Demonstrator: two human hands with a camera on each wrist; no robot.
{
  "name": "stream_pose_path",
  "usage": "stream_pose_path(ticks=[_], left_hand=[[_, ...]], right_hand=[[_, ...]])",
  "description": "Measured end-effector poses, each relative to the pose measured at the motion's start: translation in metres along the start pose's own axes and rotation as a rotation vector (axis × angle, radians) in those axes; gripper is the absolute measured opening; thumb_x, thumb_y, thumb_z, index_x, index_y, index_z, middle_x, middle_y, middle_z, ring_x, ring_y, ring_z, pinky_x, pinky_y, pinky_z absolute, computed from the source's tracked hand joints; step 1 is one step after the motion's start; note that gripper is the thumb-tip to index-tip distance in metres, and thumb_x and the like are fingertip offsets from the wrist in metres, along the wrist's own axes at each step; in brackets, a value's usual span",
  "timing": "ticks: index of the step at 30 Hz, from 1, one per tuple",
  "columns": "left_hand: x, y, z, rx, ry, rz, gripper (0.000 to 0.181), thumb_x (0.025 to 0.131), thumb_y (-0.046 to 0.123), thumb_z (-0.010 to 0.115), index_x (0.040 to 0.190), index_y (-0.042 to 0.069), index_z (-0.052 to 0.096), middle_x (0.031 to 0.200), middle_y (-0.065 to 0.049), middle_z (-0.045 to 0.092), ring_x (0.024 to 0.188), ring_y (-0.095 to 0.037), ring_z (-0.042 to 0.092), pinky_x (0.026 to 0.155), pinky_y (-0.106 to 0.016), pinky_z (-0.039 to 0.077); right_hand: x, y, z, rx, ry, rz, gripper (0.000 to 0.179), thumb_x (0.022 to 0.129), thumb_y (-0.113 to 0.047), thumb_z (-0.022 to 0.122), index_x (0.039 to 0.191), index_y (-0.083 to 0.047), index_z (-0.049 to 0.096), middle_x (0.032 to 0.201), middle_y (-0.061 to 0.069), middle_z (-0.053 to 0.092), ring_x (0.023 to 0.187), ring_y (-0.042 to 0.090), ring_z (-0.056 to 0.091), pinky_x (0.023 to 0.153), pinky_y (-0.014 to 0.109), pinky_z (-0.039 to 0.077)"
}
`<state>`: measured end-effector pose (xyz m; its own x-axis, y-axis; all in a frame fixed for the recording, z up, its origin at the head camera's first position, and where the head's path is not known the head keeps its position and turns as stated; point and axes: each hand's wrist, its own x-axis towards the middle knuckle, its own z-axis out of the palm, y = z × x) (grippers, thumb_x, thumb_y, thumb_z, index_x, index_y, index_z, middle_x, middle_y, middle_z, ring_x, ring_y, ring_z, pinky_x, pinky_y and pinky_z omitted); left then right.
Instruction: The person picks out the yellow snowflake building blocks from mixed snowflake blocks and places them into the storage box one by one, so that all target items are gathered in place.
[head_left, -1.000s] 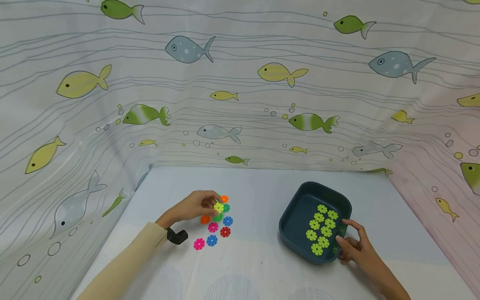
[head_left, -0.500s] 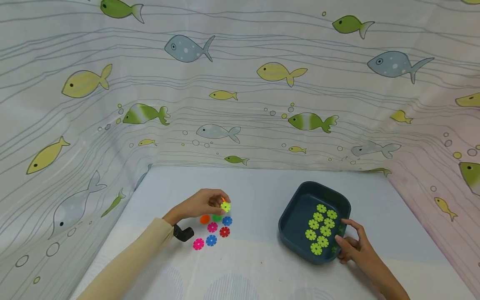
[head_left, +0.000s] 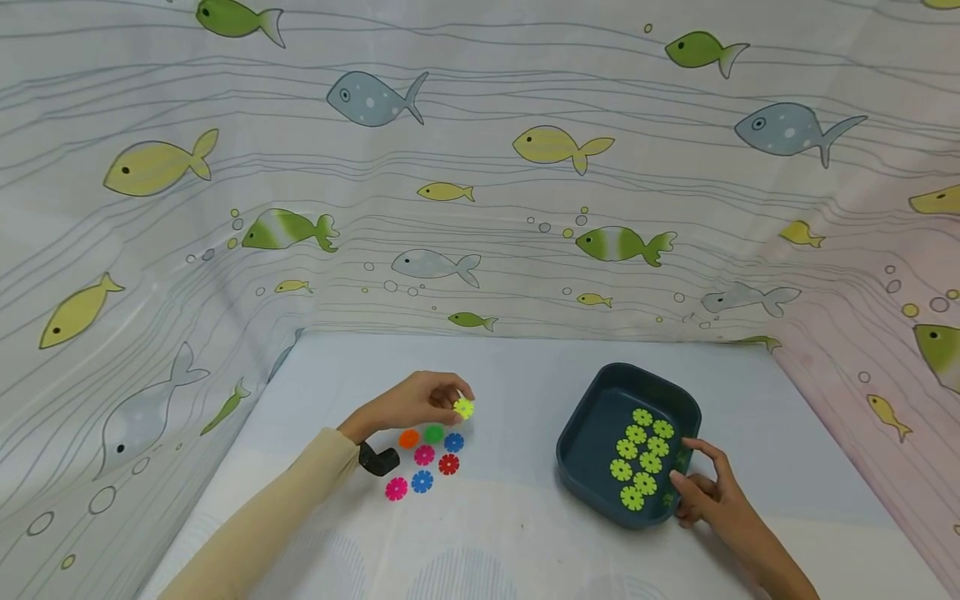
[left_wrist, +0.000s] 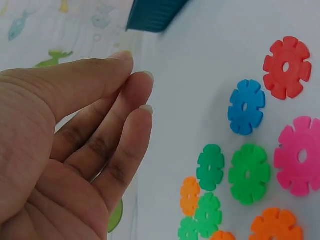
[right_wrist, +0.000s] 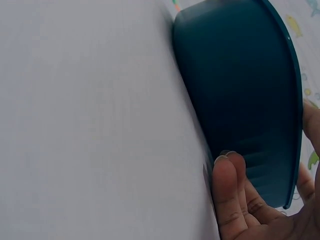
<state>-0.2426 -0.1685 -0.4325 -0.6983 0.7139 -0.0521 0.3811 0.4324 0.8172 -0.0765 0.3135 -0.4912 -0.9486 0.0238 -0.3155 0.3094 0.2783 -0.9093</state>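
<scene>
My left hand (head_left: pixel 420 400) pinches a yellow-green notched plastic disc (head_left: pixel 464 407) between thumb and fingertips, above the table. In the left wrist view the thumb and curled fingers (left_wrist: pixel 132 145) meet at the tips, and the disc is hidden behind them. Below this hand lie loose discs: a green one (head_left: pixel 433 434), a red one (head_left: pixel 448 464) and several others. My right hand (head_left: pixel 712 496) grips the right side of a dark blue-green tray (head_left: pixel 596 442), fingertips (right_wrist: pixel 225 177) low on its outer wall in the right wrist view. Several yellow-green discs (head_left: pixel 650 461) lie inside the tray.
A black wrist device (head_left: pixel 378 459) hangs at the left cuff, close over the table. White tabletop (head_left: pixel 517 417) lies between the loose discs and the tray. A fish-print curtain (head_left: pixel 510 275) stands at the back and both sides.
My left hand has moved to the right with the yellow-green disc pinched in it, now covering the discs at the back of the loose group. The right hand and tray stay put.
</scene>
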Motion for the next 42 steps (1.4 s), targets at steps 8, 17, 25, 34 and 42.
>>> stream_pose_path(ticks=[8,17,25,34,42], left_hand=[[0.008,0.006,0.004,-0.010,-0.025,0.039,0.029,0.093,0.015,0.079,0.120,0.020,0.069,0.099,0.001,0.069,0.093,-0.018,0.067,0.085,-0.032,0.059],[0.022,0.016,0.011,0.002,-0.035,0.059,0.029,0.093,0.015,0.079,0.119,0.022,0.070,0.098,0.003,0.069,0.093,-0.017,0.067,0.084,-0.032,0.058],[0.033,0.024,0.016,-0.009,-0.060,0.103,0.030,0.092,0.014,0.080,0.120,0.020,0.070,0.099,0.003,0.070,0.092,-0.016,0.066,0.084,-0.033,0.058],[0.046,0.032,0.025,-0.017,-0.080,0.136,0.033,0.093,0.016,0.079,0.124,0.012,0.069,0.099,0.004,0.070,0.092,-0.016,0.066,0.084,-0.032,0.058],[0.062,0.042,0.037,-0.033,-0.099,0.177,0.033,0.092,0.015,0.080,0.123,0.012,0.070,0.099,0.004,0.070,0.090,-0.015,0.067,0.083,-0.032,0.058]], right_hand=[[0.000,0.000,-0.001,0.005,-0.007,0.006,0.065,0.105,-0.039,0.059,0.151,-0.038,0.014,0.098,0.017,0.065,0.080,0.030,0.067,0.073,0.039,0.059],[-0.001,0.000,-0.001,0.010,-0.008,0.009,0.064,0.105,-0.039,0.059,0.151,-0.038,0.014,0.098,0.017,0.065,0.080,0.030,0.067,0.073,0.039,0.059],[-0.001,0.000,0.000,0.011,-0.001,-0.002,0.063,0.105,-0.039,0.060,0.150,-0.039,0.016,0.098,0.017,0.064,0.080,0.030,0.066,0.073,0.039,0.060],[-0.001,-0.001,0.000,-0.004,0.001,0.001,0.064,0.105,-0.040,0.060,0.151,-0.037,0.015,0.097,0.016,0.065,0.080,0.029,0.066,0.073,0.038,0.059],[-0.001,0.000,0.000,0.002,0.005,-0.002,0.063,0.105,-0.039,0.059,0.151,-0.037,0.015,0.098,0.016,0.064,0.080,0.029,0.066,0.073,0.038,0.059]])
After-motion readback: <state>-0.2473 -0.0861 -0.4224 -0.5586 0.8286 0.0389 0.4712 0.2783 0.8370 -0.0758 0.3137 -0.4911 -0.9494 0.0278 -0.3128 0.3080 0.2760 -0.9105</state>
